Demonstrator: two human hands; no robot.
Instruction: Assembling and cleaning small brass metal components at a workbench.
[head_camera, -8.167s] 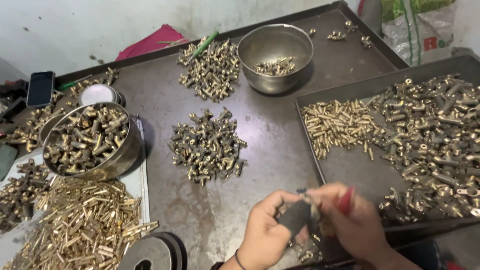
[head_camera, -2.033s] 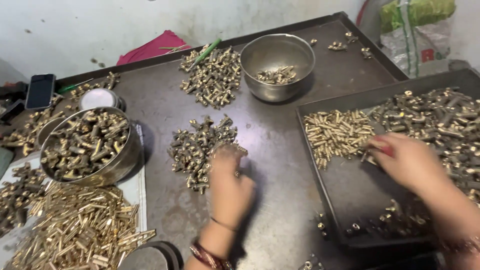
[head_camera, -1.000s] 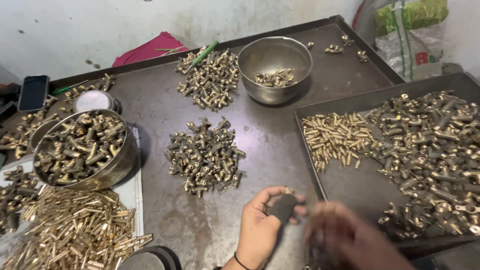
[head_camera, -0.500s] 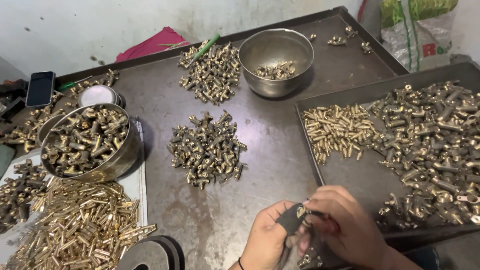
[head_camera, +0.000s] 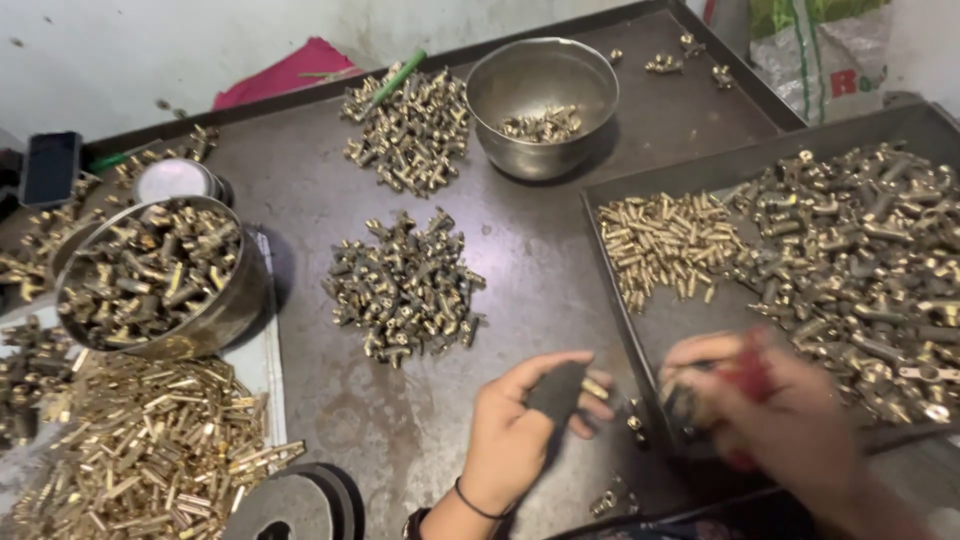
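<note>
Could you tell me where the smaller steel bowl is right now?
In the head view, the steel bowl sits top centre on the dark table, right of a brass fittings pile.

Blur and cut-offs near the hands

Right hand (head_camera: 775, 410) motion-blurred; red thing in its grip unreadable. Dark piece (head_camera: 556, 392) in left hand (head_camera: 520, 430) half covered by fingers. Round black part (head_camera: 295, 505) left of left hand cut by bottom edge.

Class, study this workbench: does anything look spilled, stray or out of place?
Mostly sorted piles, but a few loose brass parts lie scattered at the table's far corner, away from any pile. One more stray piece sits near the front edge, below the left hand.
</note>
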